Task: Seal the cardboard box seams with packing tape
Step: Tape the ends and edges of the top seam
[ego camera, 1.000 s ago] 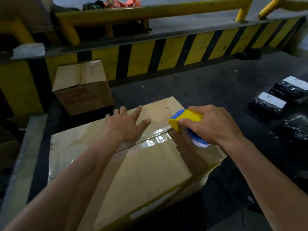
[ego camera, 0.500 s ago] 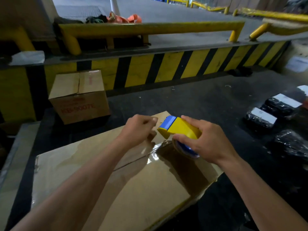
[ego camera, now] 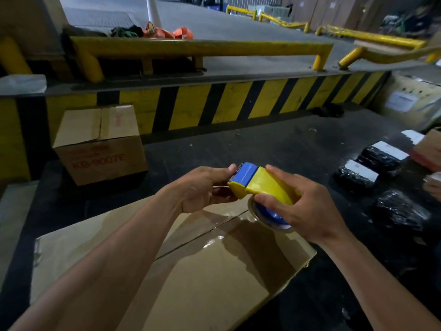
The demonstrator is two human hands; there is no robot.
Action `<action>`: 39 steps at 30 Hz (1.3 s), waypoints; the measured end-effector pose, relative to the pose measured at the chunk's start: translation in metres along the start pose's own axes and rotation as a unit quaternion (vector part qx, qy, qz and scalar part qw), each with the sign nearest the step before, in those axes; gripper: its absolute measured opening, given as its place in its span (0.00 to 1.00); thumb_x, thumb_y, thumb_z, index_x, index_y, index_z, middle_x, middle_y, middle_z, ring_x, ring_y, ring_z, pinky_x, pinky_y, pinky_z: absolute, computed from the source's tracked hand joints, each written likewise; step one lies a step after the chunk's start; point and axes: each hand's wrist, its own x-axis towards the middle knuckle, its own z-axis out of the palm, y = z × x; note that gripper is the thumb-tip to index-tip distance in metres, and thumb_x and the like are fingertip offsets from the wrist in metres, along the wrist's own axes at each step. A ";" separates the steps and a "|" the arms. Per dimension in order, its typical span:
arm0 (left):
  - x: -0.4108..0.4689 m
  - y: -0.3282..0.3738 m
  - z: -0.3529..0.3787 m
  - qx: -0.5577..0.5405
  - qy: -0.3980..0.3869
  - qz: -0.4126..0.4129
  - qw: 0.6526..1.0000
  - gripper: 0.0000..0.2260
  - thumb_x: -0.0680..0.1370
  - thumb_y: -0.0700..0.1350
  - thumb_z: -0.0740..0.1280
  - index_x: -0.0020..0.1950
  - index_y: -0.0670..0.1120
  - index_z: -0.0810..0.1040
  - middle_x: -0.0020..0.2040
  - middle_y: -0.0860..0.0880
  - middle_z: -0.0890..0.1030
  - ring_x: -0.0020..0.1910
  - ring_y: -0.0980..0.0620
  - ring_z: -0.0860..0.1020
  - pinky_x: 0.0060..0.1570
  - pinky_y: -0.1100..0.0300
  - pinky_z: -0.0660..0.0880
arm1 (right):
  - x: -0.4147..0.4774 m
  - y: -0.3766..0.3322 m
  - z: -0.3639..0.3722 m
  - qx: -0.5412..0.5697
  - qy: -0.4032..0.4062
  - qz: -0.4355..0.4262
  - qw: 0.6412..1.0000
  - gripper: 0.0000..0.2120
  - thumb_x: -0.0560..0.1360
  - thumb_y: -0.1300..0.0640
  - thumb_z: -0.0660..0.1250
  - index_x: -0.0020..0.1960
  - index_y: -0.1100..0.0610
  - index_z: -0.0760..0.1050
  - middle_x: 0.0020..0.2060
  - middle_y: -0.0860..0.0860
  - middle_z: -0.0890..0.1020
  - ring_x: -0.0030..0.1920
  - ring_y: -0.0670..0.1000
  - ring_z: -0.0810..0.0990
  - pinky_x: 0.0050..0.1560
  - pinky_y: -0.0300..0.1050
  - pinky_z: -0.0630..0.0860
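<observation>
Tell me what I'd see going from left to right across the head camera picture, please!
small cardboard box → left hand → tape dispenser → right hand → black wrapped parcels

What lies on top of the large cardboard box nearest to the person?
Glossy tape lies along the box centre seam. The left forearm covers part of the top, so that area stays unseen.
</observation>
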 end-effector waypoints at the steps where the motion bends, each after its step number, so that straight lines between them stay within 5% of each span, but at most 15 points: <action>1: -0.001 0.000 -0.002 0.003 0.000 0.003 1.000 0.17 0.78 0.50 0.70 0.61 0.40 0.82 0.56 0.39 0.84 0.51 0.46 0.84 0.55 0.51 0.82 | 0.000 0.000 0.000 -0.002 -0.003 0.000 1.000 0.40 0.65 0.24 0.64 0.73 0.40 0.69 0.49 0.49 0.78 0.46 0.47 0.78 0.43 0.51 0.80; 9: -0.005 -0.009 -0.008 -0.104 -0.025 -0.003 0.994 0.16 0.72 0.46 0.72 0.58 0.43 0.85 0.58 0.41 0.85 0.53 0.47 0.84 0.49 0.57 0.83 | 0.000 0.002 0.002 0.042 -0.024 0.008 0.999 0.38 0.65 0.26 0.67 0.72 0.38 0.69 0.54 0.49 0.79 0.51 0.46 0.78 0.47 0.48 0.80; 14: -0.006 -0.015 -0.005 -0.153 -0.028 -0.008 0.988 0.16 0.69 0.40 0.71 0.57 0.43 0.85 0.49 0.43 0.86 0.43 0.51 0.85 0.40 0.62 0.83 | 0.002 0.005 0.001 0.086 -0.034 0.015 0.996 0.36 0.62 0.25 0.69 0.68 0.34 0.72 0.58 0.47 0.80 0.55 0.47 0.79 0.53 0.51 0.79; 23: -0.001 -0.012 -0.003 -0.057 0.001 0.003 0.998 0.12 0.80 0.33 0.66 0.62 0.41 0.81 0.53 0.40 0.85 0.45 0.49 0.85 0.40 0.60 0.82 | -0.001 0.007 -0.002 0.067 -0.052 0.012 0.996 0.35 0.64 0.30 0.70 0.70 0.36 0.72 0.53 0.44 0.79 0.51 0.43 0.77 0.46 0.41 0.76; 30: -0.003 -0.009 -0.002 -0.069 -0.009 -0.036 0.997 0.15 0.82 0.35 0.58 0.65 0.41 0.78 0.56 0.39 0.82 0.46 0.48 0.83 0.41 0.58 0.82 | 0.000 0.009 -0.004 0.050 -0.057 0.013 0.997 0.36 0.65 0.29 0.70 0.71 0.36 0.70 0.50 0.44 0.77 0.49 0.45 0.76 0.45 0.43 0.76; 39: -0.003 -0.007 -0.006 0.001 -0.028 -0.019 0.999 0.10 0.80 0.44 0.68 0.60 0.45 0.84 0.57 0.42 0.84 0.54 0.46 0.83 0.47 0.56 0.81 | -0.003 0.012 -0.005 0.047 -0.067 0.013 0.997 0.36 0.64 0.31 0.72 0.70 0.36 0.71 0.47 0.46 0.78 0.46 0.47 0.77 0.43 0.45 0.77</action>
